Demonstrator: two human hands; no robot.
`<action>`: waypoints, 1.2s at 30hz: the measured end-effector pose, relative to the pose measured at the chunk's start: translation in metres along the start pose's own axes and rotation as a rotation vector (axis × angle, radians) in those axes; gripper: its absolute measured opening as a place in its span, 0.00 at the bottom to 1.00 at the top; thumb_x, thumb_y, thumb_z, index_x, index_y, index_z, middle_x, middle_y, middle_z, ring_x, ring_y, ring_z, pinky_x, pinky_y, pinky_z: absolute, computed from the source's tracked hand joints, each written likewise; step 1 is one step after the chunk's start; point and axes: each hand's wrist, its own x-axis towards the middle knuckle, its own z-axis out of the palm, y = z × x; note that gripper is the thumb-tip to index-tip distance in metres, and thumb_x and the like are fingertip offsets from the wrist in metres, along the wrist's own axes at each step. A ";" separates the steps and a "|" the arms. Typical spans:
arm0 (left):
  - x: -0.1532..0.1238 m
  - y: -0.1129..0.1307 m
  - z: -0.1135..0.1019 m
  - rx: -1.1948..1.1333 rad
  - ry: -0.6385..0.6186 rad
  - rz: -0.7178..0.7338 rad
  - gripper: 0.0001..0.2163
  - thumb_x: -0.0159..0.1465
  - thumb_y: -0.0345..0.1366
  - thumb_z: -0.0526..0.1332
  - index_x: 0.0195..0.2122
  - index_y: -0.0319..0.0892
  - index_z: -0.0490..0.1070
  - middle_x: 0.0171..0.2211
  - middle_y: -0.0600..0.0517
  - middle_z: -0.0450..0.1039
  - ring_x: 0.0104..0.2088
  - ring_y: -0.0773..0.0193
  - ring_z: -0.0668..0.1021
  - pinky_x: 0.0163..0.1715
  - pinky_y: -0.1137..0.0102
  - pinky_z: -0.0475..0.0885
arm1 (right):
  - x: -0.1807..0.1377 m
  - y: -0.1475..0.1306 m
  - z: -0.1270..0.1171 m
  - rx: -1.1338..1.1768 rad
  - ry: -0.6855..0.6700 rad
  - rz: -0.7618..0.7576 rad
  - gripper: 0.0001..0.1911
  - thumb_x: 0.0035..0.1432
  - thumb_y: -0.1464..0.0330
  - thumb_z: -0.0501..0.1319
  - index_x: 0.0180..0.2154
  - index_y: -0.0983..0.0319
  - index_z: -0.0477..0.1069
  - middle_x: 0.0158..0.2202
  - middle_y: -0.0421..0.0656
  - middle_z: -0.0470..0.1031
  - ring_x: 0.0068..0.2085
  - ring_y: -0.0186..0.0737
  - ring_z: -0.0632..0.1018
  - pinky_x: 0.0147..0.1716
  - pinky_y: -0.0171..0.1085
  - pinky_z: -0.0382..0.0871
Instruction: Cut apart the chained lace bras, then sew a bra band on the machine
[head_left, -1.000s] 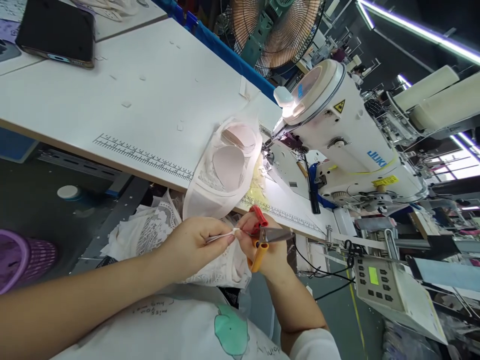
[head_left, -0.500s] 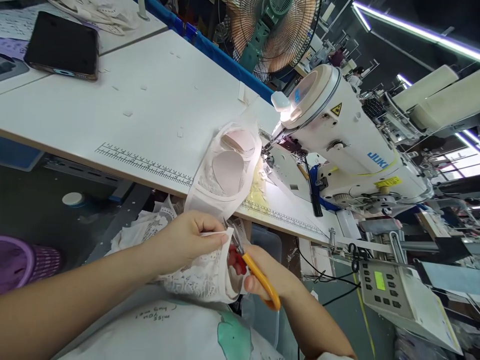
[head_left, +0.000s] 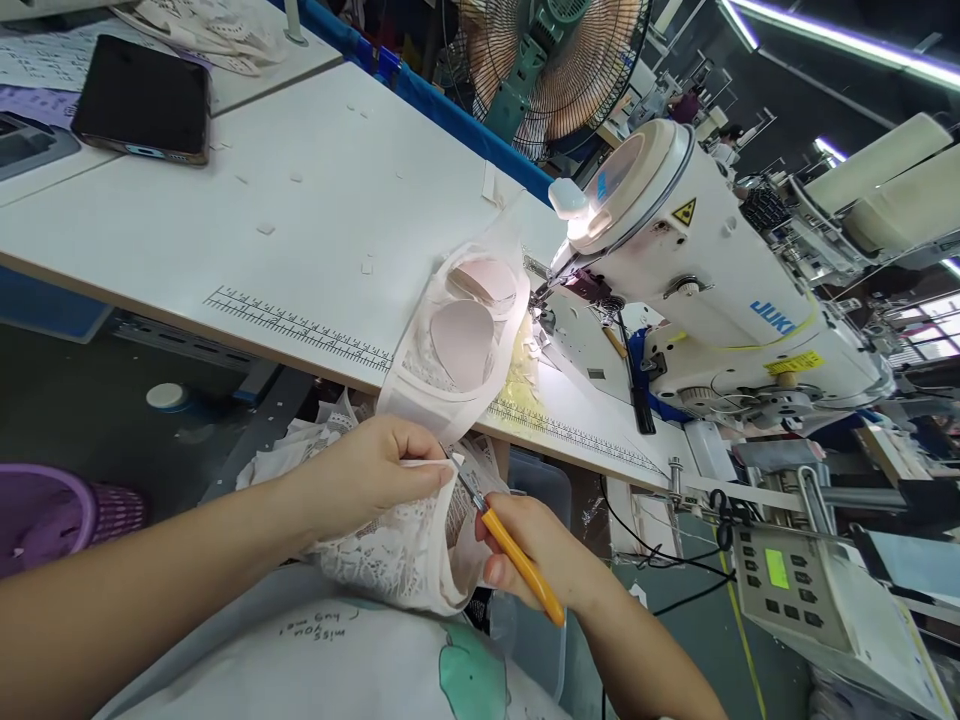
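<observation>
My left hand [head_left: 375, 470] is closed, pinching a white strap of a lace bra piece [head_left: 397, 550] that hangs in my lap. In my right hand [head_left: 536, 555], also closed, sit orange-handled thread snips [head_left: 501, 535] whose metal tips touch the strap right beside my left fingertips. A pale pink bra [head_left: 461, 335] lies on the white sewing table [head_left: 225, 240], its band drooping over the table's front edge just above my hands.
A white JUKI sewing machine [head_left: 712, 290] stands to the right, its control panel [head_left: 787, 590] lower right. A black phone [head_left: 142, 100] lies far left on the table. A fan [head_left: 551, 60] stands behind. A purple basket [head_left: 52, 510] and white lace pieces [head_left: 292, 460] sit below.
My right hand dropped lower and turned the snips, so the blades now point up-left at the strap. My left hand shifted slightly left, holding the strap.
</observation>
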 end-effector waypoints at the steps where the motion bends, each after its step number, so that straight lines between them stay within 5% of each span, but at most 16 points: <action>1: 0.000 -0.001 0.000 -0.006 -0.003 -0.005 0.12 0.53 0.40 0.57 0.17 0.40 0.60 0.16 0.59 0.49 0.18 0.72 0.53 0.18 0.74 0.47 | 0.000 0.000 0.000 0.005 -0.002 0.000 0.37 0.45 0.34 0.38 0.25 0.61 0.58 0.18 0.37 0.57 0.18 0.31 0.59 0.20 0.33 0.56; 23: 0.002 0.002 0.000 -0.062 0.008 -0.005 0.11 0.51 0.38 0.59 0.17 0.39 0.62 0.16 0.59 0.50 0.19 0.72 0.54 0.19 0.74 0.48 | -0.001 0.013 0.012 0.047 0.048 0.015 0.26 0.54 0.44 0.47 0.22 0.60 0.51 0.19 0.36 0.56 0.20 0.29 0.56 0.19 0.33 0.51; 36: 0.000 -0.001 -0.004 -0.002 0.032 0.036 0.15 0.53 0.40 0.58 0.15 0.41 0.57 0.17 0.59 0.48 0.19 0.71 0.53 0.19 0.73 0.48 | 0.004 0.021 0.019 0.085 0.218 -0.009 0.25 0.54 0.47 0.50 0.19 0.60 0.50 0.17 0.35 0.53 0.19 0.29 0.56 0.18 0.32 0.49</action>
